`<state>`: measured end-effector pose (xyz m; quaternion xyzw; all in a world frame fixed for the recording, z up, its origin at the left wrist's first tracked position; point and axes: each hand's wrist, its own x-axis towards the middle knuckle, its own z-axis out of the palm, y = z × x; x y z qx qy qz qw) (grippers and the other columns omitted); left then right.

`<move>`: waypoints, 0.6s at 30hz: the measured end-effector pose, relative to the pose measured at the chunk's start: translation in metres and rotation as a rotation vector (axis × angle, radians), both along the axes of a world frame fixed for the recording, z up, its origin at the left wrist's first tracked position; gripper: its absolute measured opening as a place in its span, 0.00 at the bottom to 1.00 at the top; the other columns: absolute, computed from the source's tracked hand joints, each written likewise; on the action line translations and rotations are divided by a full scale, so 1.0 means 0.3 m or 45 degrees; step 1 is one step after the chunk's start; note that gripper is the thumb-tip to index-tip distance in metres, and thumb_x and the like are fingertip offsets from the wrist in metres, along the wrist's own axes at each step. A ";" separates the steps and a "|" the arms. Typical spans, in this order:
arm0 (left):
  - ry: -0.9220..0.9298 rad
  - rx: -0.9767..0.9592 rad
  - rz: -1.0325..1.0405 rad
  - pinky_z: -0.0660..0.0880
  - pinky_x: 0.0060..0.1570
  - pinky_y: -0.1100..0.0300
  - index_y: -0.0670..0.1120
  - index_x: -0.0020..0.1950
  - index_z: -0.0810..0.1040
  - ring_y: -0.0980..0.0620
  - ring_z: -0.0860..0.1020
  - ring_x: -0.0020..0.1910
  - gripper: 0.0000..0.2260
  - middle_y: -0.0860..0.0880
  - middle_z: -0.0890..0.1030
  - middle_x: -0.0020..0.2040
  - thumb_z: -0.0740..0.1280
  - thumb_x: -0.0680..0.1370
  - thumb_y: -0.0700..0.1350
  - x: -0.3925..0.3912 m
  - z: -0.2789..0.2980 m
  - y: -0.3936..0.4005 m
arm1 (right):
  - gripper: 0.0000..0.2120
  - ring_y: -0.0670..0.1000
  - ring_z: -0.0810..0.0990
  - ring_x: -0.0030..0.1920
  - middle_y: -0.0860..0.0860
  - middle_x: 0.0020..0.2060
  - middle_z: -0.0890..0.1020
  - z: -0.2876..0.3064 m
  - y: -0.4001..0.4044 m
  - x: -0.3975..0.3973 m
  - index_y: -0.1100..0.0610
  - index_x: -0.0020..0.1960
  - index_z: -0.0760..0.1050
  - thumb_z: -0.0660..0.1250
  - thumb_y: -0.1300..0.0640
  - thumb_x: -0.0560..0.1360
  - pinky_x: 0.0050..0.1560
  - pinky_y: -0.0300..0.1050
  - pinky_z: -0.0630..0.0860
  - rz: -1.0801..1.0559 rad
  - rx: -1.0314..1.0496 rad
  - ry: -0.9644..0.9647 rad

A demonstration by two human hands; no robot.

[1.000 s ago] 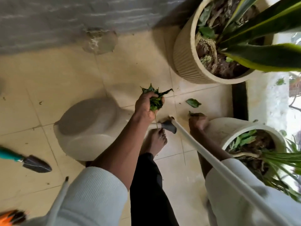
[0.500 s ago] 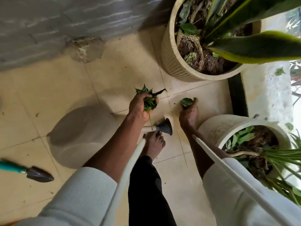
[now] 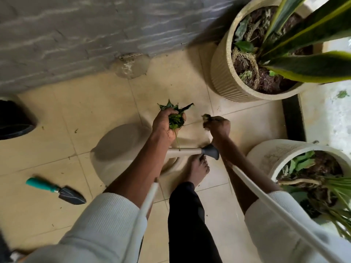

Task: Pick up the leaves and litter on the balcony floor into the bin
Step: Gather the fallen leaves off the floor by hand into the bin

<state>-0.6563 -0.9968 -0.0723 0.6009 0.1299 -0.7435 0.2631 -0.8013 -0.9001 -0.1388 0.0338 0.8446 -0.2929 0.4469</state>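
— While the camera looks straight down, what's the left hand (image 3: 164,124) doing?

— I see it clenched round a bunch of green leaves (image 3: 175,114), with tips poking out above the fist and a thin stem hanging below it. It's held up over the floor (image 3: 91,109), above the watering can (image 3: 121,149).

— And the right hand (image 3: 218,124)?

— It's curled into a fist, knuckles up, just right of the left one and not touching it. There's a blurred scrap of leaf (image 3: 206,117) at the fingertips, on the side nearest the left hand. I read that as a pinch, though the blur keeps me from seeing more.

— Where's the bin?

— I see a dark round shape (image 3: 13,120) at the floor's left edge, near the wall (image 3: 76,35). I can't tell whether that's it.

— What else is down there?

— The can lies near the middle of the floor, its spout (image 3: 209,151) pointing right, beside a bare foot (image 3: 199,168). A trowel (image 3: 57,190) with a teal handle lies toward the left, well apart from the hands. A ribbed pot (image 3: 220,73) stands in the far right corner with long striped leaves, and a second pot (image 3: 266,158) stands along the right edge, nearer me. A few small specks of litter (image 3: 76,130) lie on the tiles left of the can.
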 end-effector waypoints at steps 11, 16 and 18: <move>-0.082 -0.070 0.150 0.79 0.31 0.57 0.37 0.53 0.73 0.40 0.77 0.46 0.10 0.35 0.77 0.52 0.60 0.75 0.27 0.474 0.489 -0.098 | 0.02 0.61 0.78 0.52 0.58 0.44 0.79 0.558 -0.111 0.404 0.52 0.41 0.77 0.68 0.58 0.71 0.62 0.58 0.74 0.189 -0.242 -0.271; -0.039 -0.063 0.170 0.79 0.35 0.55 0.38 0.56 0.73 0.41 0.78 0.45 0.13 0.36 0.78 0.51 0.60 0.74 0.27 0.632 0.755 -0.015 | 0.08 0.57 0.82 0.45 0.51 0.36 0.81 0.908 -0.139 0.587 0.57 0.40 0.78 0.68 0.68 0.73 0.56 0.52 0.80 -0.294 -0.316 -0.546; -0.043 -0.052 0.159 0.80 0.39 0.55 0.38 0.53 0.74 0.42 0.79 0.43 0.10 0.38 0.79 0.48 0.61 0.74 0.28 0.660 0.869 0.036 | 0.08 0.53 0.79 0.37 0.56 0.34 0.80 1.029 -0.122 0.663 0.63 0.41 0.77 0.66 0.74 0.72 0.43 0.45 0.78 -0.524 -0.404 -0.605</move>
